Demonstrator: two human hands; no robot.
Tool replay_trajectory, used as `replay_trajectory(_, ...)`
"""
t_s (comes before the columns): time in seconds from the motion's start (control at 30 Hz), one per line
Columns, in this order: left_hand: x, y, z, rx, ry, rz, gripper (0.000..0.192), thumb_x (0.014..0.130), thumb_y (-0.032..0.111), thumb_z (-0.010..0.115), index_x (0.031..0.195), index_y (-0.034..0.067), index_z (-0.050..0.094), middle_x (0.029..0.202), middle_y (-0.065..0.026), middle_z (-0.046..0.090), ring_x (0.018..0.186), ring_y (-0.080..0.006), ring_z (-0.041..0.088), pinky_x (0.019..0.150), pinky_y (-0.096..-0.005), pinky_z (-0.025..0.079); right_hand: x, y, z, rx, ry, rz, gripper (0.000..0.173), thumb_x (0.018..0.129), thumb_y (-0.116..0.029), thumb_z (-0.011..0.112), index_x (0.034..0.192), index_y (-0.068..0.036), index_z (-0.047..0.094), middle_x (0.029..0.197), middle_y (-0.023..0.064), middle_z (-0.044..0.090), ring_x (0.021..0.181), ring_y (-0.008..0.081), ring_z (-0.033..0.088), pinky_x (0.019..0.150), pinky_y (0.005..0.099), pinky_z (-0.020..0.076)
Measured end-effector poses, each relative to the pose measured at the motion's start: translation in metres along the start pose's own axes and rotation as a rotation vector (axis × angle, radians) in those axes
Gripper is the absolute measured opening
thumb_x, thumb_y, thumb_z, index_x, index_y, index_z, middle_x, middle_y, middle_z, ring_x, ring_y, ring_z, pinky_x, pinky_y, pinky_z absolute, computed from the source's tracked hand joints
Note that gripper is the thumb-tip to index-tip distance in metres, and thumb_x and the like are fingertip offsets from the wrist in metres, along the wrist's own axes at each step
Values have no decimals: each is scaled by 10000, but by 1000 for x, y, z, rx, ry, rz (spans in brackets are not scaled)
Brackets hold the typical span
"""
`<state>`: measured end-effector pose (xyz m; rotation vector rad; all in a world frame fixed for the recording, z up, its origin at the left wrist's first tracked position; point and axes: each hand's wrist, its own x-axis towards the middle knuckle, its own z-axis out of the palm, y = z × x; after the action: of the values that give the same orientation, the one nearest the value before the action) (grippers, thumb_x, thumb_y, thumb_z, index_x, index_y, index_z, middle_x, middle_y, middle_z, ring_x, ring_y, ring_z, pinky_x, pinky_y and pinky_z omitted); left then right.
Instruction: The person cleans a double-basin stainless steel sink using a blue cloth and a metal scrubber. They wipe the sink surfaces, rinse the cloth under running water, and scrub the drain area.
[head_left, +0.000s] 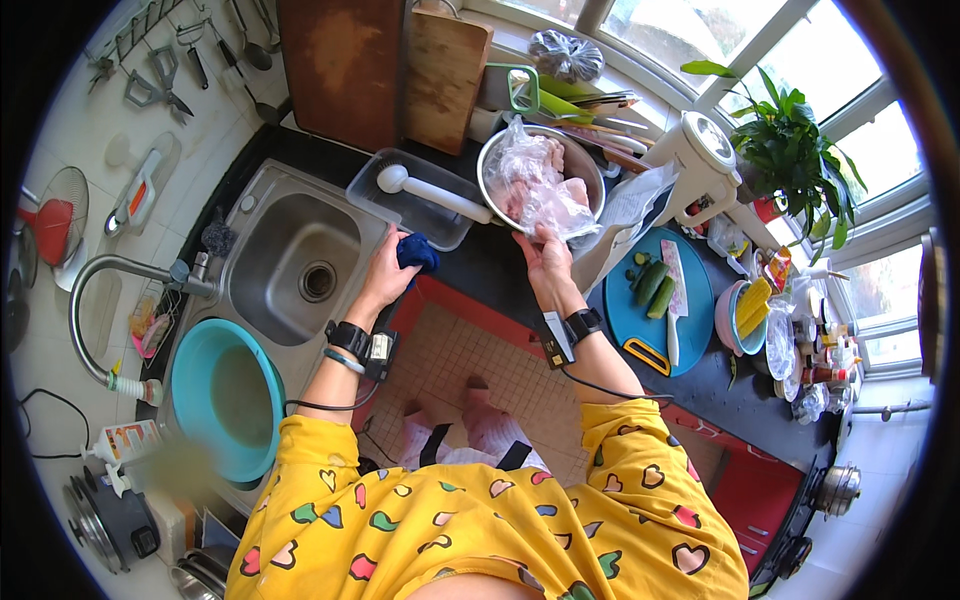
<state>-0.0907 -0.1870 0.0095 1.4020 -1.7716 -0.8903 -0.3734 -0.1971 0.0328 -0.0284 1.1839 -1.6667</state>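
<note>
My left hand grips a crumpled dark blue cloth at the counter edge, beside the steel sink. My right hand is at the near rim of a steel bowl, its fingertips touching or close to the clear plastic bag there; whether they pinch it, I cannot tell. In the bowl lies pale pink raw meat partly covered by the plastic bag. Left of the bowl, a white-handled brush rests across a clear plastic tray.
A teal basin of cloudy water stands left, under the curved faucet. To the right, a blue cutting board holds cucumber pieces and a knife. Beyond are a white electric appliance, a bowl with corn and a potted plant.
</note>
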Motion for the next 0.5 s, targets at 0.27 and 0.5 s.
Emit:
replay_trajectory(0.27, 23, 18, 28, -107, -125, 16, 573, 753, 68, 765, 1261, 11, 508, 1403, -243, 428, 1221, -316, 551, 982, -354, 462, -9, -8, -34, 69, 76, 11, 299, 860, 25, 561, 1150, 61, 494, 1101, 183, 579, 960, 353, 630, 822, 552, 617)
replay_trajectory(0.5, 41, 33, 24, -161, -127, -79, 483, 734, 92, 772, 1149, 21, 536, 1073, -183, 644, 1067, -335, 631, 882, -377, 493, -35, -23, -39, -28, -85, 193, 699, 924, -307, 667, 1399, 53, 302, 1369, 234, 423, 1117, 441, 610, 919, 513, 555)
